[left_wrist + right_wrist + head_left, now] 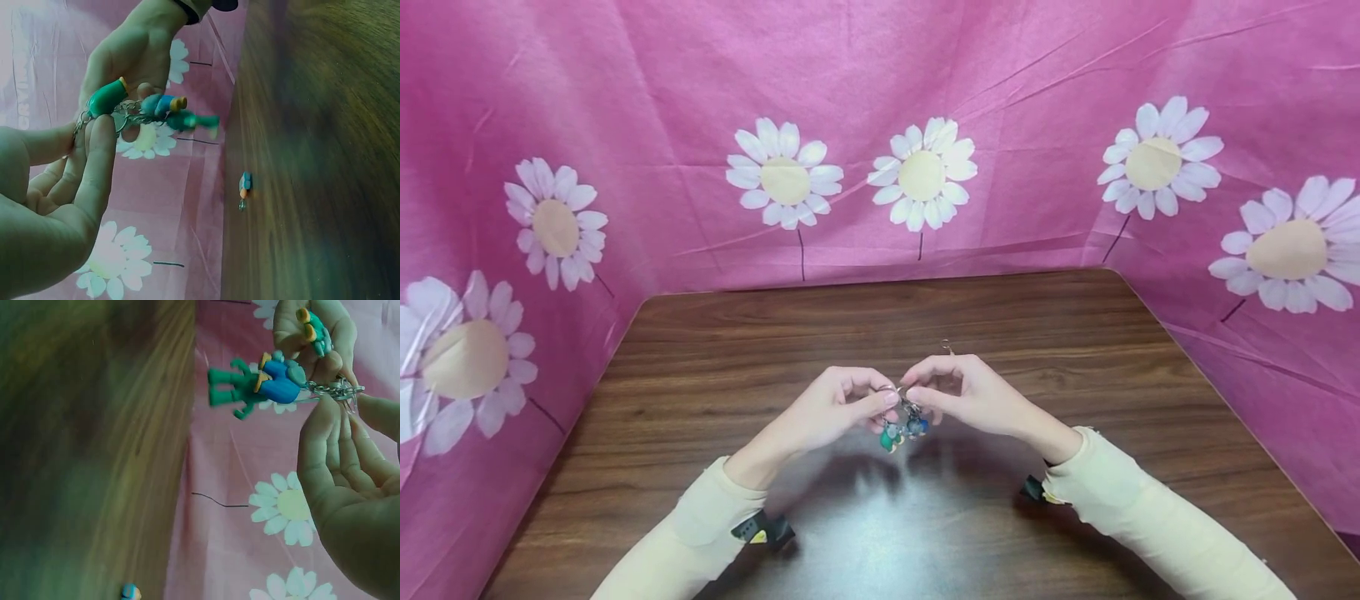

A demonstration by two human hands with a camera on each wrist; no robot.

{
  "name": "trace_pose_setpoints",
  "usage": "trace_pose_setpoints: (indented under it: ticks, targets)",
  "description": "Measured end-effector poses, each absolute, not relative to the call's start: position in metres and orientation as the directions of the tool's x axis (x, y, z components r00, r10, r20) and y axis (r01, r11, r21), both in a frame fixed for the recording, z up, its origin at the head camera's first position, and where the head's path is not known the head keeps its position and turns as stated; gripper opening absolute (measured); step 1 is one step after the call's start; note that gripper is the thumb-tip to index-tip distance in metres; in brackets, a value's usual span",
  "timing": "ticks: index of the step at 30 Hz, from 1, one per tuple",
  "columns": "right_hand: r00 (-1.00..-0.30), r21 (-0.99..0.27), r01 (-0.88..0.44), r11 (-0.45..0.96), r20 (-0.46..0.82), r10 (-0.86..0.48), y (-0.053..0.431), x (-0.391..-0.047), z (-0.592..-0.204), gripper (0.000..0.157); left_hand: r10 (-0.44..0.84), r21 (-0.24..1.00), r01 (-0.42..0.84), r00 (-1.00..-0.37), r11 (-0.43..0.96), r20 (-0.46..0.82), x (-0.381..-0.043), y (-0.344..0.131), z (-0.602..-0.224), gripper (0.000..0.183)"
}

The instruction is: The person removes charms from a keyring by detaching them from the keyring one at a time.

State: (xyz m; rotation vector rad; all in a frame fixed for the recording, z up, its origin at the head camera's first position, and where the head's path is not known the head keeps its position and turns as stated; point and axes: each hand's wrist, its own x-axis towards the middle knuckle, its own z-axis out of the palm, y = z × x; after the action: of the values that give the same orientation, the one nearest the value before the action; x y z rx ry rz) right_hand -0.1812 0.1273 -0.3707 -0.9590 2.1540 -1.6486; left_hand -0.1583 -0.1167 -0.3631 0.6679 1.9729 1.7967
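Both hands meet above the table, pinching a metal ring with chains that carries several small figurine keychains. My left hand pinches the ring between thumb and fingers; a green figurine with orange tips hangs beside it. My right hand pinches the chain links at the other side. From these links a blue figurine hangs together with an all-green figure with thin arms. The green figurine near the left fingers shows close up in the left wrist view. Fingers partly hide the ring.
One loose keychain, blue and orange with a short metal chain, lies on the wooden table beyond the right hand. Only its ring end shows in the head view. A pink cloth printed with daisies surrounds the table's back and sides.
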Motion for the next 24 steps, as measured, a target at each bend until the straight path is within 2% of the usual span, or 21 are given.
trace_pose_setpoints:
  ticks: [5,9,16,24]
  targets:
    - [-0.721,-0.97,-0.228,0.086,0.109,-0.684,0.1275,-0.1826,-0.3779,0.014,0.56,0.995,0.081,-0.828,0.053,0.038,-0.1581,-0.1158,-0.3642,0.02]
    - [-0.726,-0.983,-0.177,0.054,0.094,-0.681,0.1256,-0.1822,-0.3804,0.013,0.542,0.996,0.078,-0.839,0.037,0.046,-0.1587,-0.1152,-0.3656,0.02]
    - [-0.767,-0.983,-0.18,0.021,0.127,-0.629,0.1229,-0.1797,-0.3788,0.011,0.53,0.997,0.066,-0.847,0.033,0.038,-0.1599,-0.1155,-0.3649,0.02]
    - [-0.769,-0.972,-0.235,0.002,0.184,-0.612,0.1232,-0.1779,-0.3795,0.009,0.555,0.998,0.025,-0.832,0.064,-0.015,-0.1596,-0.1192,-0.3618,0.02]
